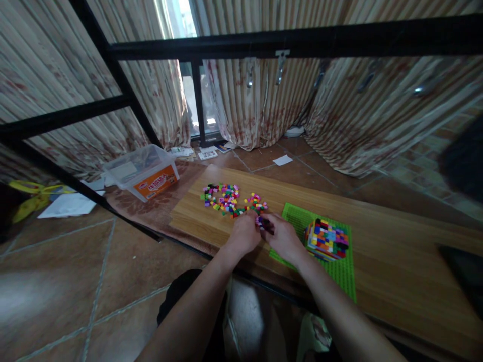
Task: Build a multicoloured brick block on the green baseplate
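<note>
My left hand (246, 234) and my right hand (284, 238) meet over the board's near edge, fingers closed. Between their fingertips is a small cluster of purple and dark toy building bricks (259, 221); my fingers partly cover it. Just beyond my left hand, many loose colourful bricks (228, 195) lie scattered on the wooden board. To the right, a green baseplate (292, 213) carries a block built of multicoloured bricks (326, 239). My right hand and forearm overlap the baseplate's left part.
The wooden board (392, 251) stretches to the right, where a dark flat object (462, 274) lies. A clear plastic box (141, 171) with an orange label stands at the left. Black metal bars (241, 48) cross in front of the curtains. Papers (283, 160) lie on the tiled floor.
</note>
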Demonstrator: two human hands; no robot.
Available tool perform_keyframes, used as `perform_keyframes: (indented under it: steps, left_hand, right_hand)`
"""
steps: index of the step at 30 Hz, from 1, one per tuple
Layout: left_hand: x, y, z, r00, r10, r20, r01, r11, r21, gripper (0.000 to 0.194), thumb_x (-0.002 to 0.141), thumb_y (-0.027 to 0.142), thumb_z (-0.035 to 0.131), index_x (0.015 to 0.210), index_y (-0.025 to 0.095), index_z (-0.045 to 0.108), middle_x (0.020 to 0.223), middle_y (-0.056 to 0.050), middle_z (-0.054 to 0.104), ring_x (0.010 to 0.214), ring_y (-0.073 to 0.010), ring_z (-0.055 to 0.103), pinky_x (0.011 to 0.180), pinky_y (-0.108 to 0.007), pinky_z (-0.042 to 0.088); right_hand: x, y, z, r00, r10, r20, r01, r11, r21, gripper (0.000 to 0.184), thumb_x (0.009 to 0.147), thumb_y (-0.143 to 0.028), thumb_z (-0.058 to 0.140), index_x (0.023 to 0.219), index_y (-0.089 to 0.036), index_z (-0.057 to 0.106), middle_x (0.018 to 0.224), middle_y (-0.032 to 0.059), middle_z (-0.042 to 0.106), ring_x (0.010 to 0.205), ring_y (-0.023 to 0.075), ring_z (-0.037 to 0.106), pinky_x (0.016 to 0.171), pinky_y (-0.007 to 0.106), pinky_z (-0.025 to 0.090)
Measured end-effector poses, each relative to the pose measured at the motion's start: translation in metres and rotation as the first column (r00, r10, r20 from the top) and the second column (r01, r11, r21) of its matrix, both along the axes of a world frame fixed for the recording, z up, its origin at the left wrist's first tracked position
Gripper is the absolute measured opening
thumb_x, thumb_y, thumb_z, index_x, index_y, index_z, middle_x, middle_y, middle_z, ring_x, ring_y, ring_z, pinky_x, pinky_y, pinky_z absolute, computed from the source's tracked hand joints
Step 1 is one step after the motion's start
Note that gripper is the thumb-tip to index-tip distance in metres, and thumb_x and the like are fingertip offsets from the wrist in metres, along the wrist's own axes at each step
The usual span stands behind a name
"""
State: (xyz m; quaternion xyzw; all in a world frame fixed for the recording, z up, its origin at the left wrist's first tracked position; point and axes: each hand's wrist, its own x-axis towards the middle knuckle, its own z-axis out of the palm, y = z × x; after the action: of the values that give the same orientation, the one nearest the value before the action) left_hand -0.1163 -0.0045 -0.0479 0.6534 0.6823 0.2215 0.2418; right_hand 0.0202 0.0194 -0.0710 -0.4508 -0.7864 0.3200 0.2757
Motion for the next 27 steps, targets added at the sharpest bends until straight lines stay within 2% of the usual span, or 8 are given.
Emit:
perform_keyframes:
  steps: [6, 11, 16, 21, 27]
  left_hand:
    - [-0.002, 0.005, -0.007, 0.977, 0.063, 0.205, -0.053, 0.997, -0.054, 0.030, 0.077, 0.006, 0.048, 0.101, 0.014, 0.064, 0.097, -0.009, 0.072, 0.090, -0.0191, 0.066, 0.082, -0.029, 0.050]
    - [-0.002, 0.009, -0.017, 0.946, 0.094, 0.310, -0.079, 0.995, -0.060, 0.031, 0.077, 0.007, 0.048, 0.100, 0.018, 0.067, 0.098, -0.005, 0.073, 0.093, -0.0176, 0.066, 0.082, -0.027, 0.050]
    - [-0.005, 0.007, -0.009, 0.966, 0.121, 0.229, -0.131, 0.991, 0.028, 0.037, 0.078, 0.004, 0.048, 0.108, 0.017, 0.066, 0.109, -0.009, 0.072, 0.102, -0.0196, 0.065, 0.092, -0.029, 0.048]
    - [-0.023, 0.007, 0.000, 0.953, 0.221, 0.210, -0.237, 0.970, 0.054, 0.034, 0.079, 0.008, 0.054, 0.109, 0.018, 0.068, 0.105, -0.009, 0.073, 0.098, -0.0208, 0.067, 0.088, -0.031, 0.050]
    - [-0.058, 0.010, 0.002, 0.899, 0.424, 0.108, -0.437, 0.884, 0.165, 0.028, 0.079, 0.009, 0.053, 0.102, 0.014, 0.070, 0.100, -0.011, 0.073, 0.093, -0.0232, 0.067, 0.086, -0.033, 0.050]
  right_hand:
    - [-0.001, 0.001, -0.009, 0.985, -0.053, -0.163, 0.047, 0.998, -0.037, 0.032, 0.077, -0.010, 0.057, 0.106, -0.020, 0.067, 0.105, 0.0069, 0.065, 0.091, 0.0182, 0.067, 0.087, 0.036, 0.053]
    - [-0.002, 0.002, -0.014, 0.979, -0.079, -0.189, 0.084, 0.996, 0.019, 0.029, 0.077, -0.010, 0.058, 0.103, -0.019, 0.068, 0.106, 0.0077, 0.064, 0.095, 0.0193, 0.065, 0.091, 0.037, 0.053]
    - [-0.004, 0.002, -0.019, 0.970, -0.119, -0.212, 0.125, 0.992, 0.016, 0.026, 0.079, -0.013, 0.057, 0.102, -0.018, 0.068, 0.110, 0.0098, 0.060, 0.093, 0.0196, 0.066, 0.091, 0.039, 0.055]
    - [-0.004, 0.000, -0.020, 0.965, -0.165, -0.205, 0.171, 0.985, 0.012, 0.026, 0.077, -0.015, 0.058, 0.100, -0.017, 0.069, 0.113, 0.0107, 0.058, 0.084, 0.0187, 0.067, 0.086, 0.041, 0.058]
    - [-0.004, -0.005, -0.013, 0.973, -0.177, -0.146, 0.190, 0.979, 0.080, 0.025, 0.080, -0.017, 0.055, 0.101, -0.017, 0.068, 0.117, 0.0127, 0.058, 0.086, 0.0200, 0.066, 0.086, 0.041, 0.057]
